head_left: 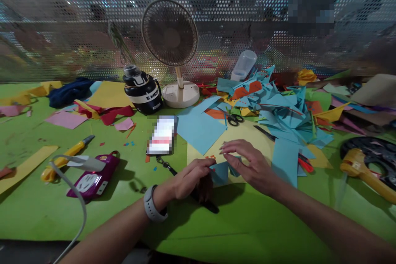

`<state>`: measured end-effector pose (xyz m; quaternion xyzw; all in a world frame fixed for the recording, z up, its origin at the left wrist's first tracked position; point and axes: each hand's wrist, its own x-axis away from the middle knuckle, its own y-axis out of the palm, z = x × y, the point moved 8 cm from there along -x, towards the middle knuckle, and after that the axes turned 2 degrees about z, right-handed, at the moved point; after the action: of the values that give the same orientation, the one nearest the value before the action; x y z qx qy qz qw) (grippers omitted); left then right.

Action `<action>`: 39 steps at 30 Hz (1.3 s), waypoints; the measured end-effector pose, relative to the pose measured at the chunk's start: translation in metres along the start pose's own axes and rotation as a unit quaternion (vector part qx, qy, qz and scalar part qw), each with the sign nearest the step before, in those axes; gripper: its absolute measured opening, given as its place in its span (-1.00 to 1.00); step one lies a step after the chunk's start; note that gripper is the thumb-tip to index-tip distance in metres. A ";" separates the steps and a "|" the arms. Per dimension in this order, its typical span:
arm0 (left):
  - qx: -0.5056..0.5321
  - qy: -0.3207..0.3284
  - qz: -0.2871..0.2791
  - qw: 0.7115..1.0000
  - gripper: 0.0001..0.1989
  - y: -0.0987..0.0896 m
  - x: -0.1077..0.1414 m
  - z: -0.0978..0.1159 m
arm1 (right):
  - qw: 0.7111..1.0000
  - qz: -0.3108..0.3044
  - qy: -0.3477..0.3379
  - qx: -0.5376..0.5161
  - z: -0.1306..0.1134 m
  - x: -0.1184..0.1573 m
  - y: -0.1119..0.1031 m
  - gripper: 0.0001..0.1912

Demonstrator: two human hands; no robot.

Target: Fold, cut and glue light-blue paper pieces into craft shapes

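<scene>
A folded piece of blue paper stands between my hands, over a pale yellow sheet. My left hand is closed on its left side; the fingers underneath are hidden in shadow. Over its right side is my right hand, its thumb and fingertips drawn together above the paper's top edge. Whatever is in that pinch is too small to make out. Small orange paper bits lie by my left fingertips. Flat blue sheets lie beyond and to the right, and black-handled scissors rest behind the yellow sheet.
A phone, a purple device with a white cable and a yellow cutter lie left. A black jug and fan stand behind. Folded blue papers pile up back right, near a yellow-handled tool.
</scene>
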<state>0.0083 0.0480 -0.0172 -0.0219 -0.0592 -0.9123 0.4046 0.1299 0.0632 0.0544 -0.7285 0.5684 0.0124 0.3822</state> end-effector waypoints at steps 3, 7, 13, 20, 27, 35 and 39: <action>0.008 -0.005 -0.008 1.000 -0.67 0.000 -0.002 -0.001 | 0.997 -0.070 0.030 0.008 0.008 0.001 0.013 -0.77; 0.017 -0.018 0.047 0.999 -0.64 -0.008 -0.006 0.001 | 0.984 -0.121 0.120 -0.057 0.022 0.009 0.026 -0.73; -0.018 0.059 0.230 0.971 -0.62 -0.033 -0.003 0.021 | 0.970 -0.066 0.201 -0.117 0.037 0.013 0.024 -0.68; 0.097 0.071 0.289 0.950 -0.23 -0.032 -0.001 0.016 | 0.966 -0.054 0.221 -0.126 0.038 0.014 0.023 -0.67; 0.192 0.044 0.324 0.925 -0.51 -0.039 0.001 0.009 | 0.973 -0.051 0.204 -0.096 0.032 0.012 0.020 -0.71; 0.183 0.026 0.294 0.938 -0.50 -0.034 -0.001 0.007 | 0.969 -0.044 0.217 -0.109 0.039 0.012 0.020 -0.73; 0.156 0.024 0.273 0.949 -0.53 -0.032 -0.003 0.004 | 0.965 -0.069 0.221 -0.126 0.038 0.013 0.024 -0.74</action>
<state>-0.0133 0.0725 -0.0162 0.0477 -0.1828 -0.7469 0.6375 0.1299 0.0727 0.0087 -0.7926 0.5811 -0.1041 0.1523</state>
